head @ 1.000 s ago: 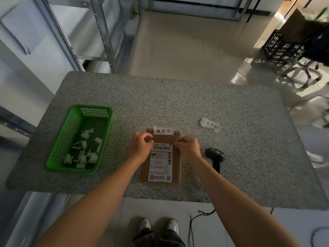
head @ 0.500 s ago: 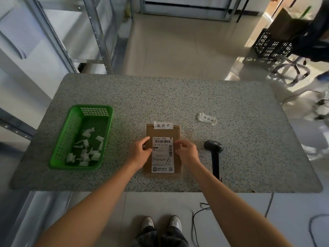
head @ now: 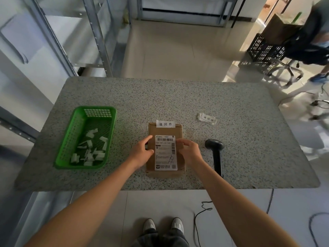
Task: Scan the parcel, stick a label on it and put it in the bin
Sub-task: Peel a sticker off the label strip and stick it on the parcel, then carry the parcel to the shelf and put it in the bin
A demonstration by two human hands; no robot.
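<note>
Speckled table (head: 178, 97), mid-front: parcel (head: 165, 152), flat, small label (head: 165, 124) stuck on far edge (overhangs). L hand (head: 142, 152) + R hand (head: 191, 151) grip its sides. Scanner (head: 214, 146) alongside; scan status n/k. Binning looks outstanding.

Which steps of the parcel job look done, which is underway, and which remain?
Done: a small label sits on the far edge of the parcel; the scanner lies aside, scan unconfirmed. In hand: left hand and right hand hold the parcel. Left: binning it.
</note>
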